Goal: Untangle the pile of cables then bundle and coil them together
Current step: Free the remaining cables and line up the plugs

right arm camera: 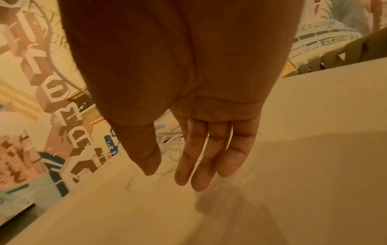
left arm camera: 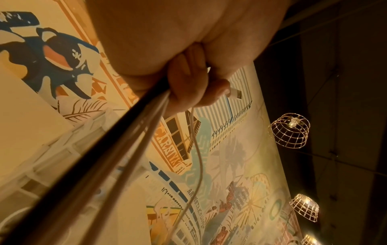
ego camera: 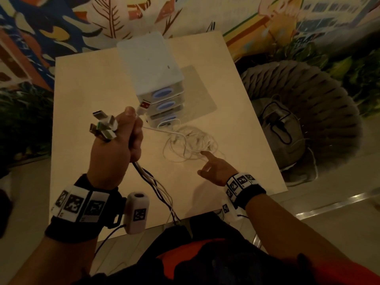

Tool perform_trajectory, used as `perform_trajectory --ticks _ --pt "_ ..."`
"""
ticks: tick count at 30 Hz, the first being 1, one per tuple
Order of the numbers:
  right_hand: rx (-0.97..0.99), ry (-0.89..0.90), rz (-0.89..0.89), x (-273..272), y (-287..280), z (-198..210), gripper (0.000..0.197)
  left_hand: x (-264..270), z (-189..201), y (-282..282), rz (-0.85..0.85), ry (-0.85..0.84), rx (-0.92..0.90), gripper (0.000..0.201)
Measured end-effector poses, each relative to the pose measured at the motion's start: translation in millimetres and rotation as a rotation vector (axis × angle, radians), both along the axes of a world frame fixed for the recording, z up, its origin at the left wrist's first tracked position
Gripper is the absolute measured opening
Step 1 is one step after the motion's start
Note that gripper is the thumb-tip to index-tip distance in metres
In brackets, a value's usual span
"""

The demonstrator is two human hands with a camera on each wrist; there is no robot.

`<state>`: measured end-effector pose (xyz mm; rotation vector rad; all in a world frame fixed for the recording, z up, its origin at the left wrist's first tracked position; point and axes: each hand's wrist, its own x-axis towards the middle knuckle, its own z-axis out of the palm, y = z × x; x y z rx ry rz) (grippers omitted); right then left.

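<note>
Several cable ends are being gripped in the person's left hand (ego camera: 117, 145), which is raised above the near left part of the pale table (ego camera: 86, 93). Its fingers are curling tightly round a bundle of cables (ego camera: 152, 182), white and dark ones, which is trailing down from the fist and passing over the table's near edge. USB plugs (ego camera: 103, 126) are sticking out of the top of the fist toward the left, and one red-tipped plug (ego camera: 144, 105) is poking up beside the thumb. In the left wrist view the same strands (left arm camera: 117, 149) are running out from the closed fingers (left arm camera: 184, 86), with one thin white lead hanging loose.

A tangled pile of white cables (ego camera: 191, 140) is lying on the table toward the middle, just in front of a white drawer unit (ego camera: 148, 64) standing at the far side. The right hand (ego camera: 213, 169) is hovering over the table just near of that pile, holding nothing, its forefinger stretched out toward the pile's near edge; whether it is touching a strand cannot be told. In the right wrist view the fingers (right arm camera: 205, 157) are hanging straight and relaxed above the tabletop.

A grey woven chair (ego camera: 298, 112) is standing to the right of the table.
</note>
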<state>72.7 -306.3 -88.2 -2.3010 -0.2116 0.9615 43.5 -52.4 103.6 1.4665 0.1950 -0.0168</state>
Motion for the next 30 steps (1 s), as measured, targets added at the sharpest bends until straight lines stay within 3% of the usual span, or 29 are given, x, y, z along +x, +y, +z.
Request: perform_trajectory --ticks 3,8,13,14,16,18,21,26,30 --pt "0.06 0.038 -0.124 5 1 -5 0.064 0 -1 11 -0.009 -0.011 -0.048 0.043" --pt "-0.048 -0.175 -0.107 9 3 5 0.023 0 -1 21 -0.033 -0.032 -0.072 0.049" --pt "0.22 -0.231 0.121 -6 28 32 0.054 -2 7 19 -0.06 -0.022 -0.134 0.049" --pt "0.21 -0.247 0.169 -8 39 35 0.055 -2 9 19 -0.073 -0.027 -0.146 0.048" --pt "0.175 -0.305 0.196 -6 55 37 0.033 -2 13 19 -0.088 -0.048 -0.139 0.048" --pt "0.308 -0.293 0.118 -2 60 41 0.021 -2 18 21 -0.075 -0.067 -0.122 0.051" --pt "0.561 -0.21 -0.135 12 51 55 0.028 -1 21 26 -0.004 -0.065 -0.093 0.053" --pt "0.456 -0.383 -0.159 42 32 90 0.041 -1 18 30 0.044 -0.034 -0.057 0.055" --pt "0.455 -0.376 -0.24 61 28 110 0.052 -3 18 23 0.069 -0.097 0.02 0.052"
